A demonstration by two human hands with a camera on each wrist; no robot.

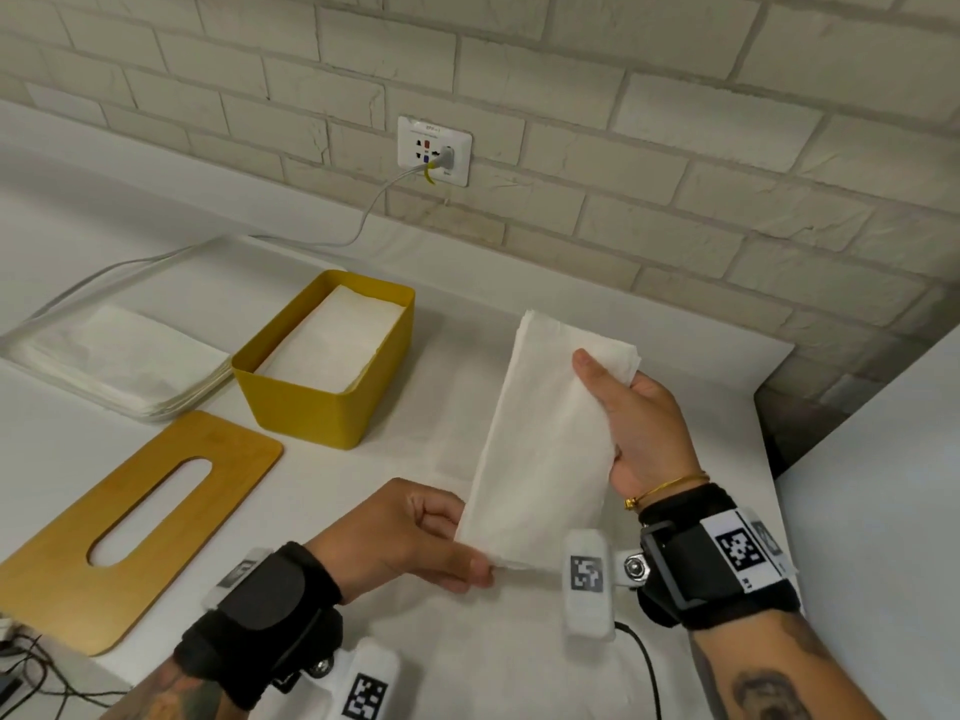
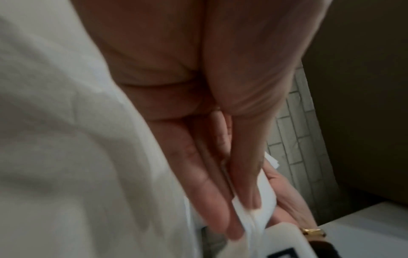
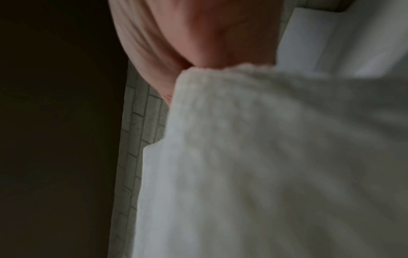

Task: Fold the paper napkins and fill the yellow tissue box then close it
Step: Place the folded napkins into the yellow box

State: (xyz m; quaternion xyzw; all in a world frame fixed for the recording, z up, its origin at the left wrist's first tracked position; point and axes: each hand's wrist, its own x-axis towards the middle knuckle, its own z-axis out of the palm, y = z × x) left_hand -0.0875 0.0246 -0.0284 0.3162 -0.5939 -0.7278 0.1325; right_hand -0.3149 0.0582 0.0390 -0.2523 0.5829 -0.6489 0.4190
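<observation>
Both the left hand (image 1: 415,537) and right hand (image 1: 639,423) pinch opposite ends of a folded white paper napkin (image 1: 545,444) above the white surface (image 1: 363,485).

A white paper napkin folded into a long narrow rectangle (image 1: 540,444) is hanging tilted above the table, pinched at its near and far ends. The open yellow plastic tissue box (image 1: 311,407) is sitting left of it, holding a flat layer of white folded napkins (image 1: 332,340) (seemingly close to the rim). Its flat wooden lid with an oval slot (image 1: 130,527) is lying beside the box, and a stack of unfolded white napkins (image 1: 114,361) is resting farther left.
</observation>
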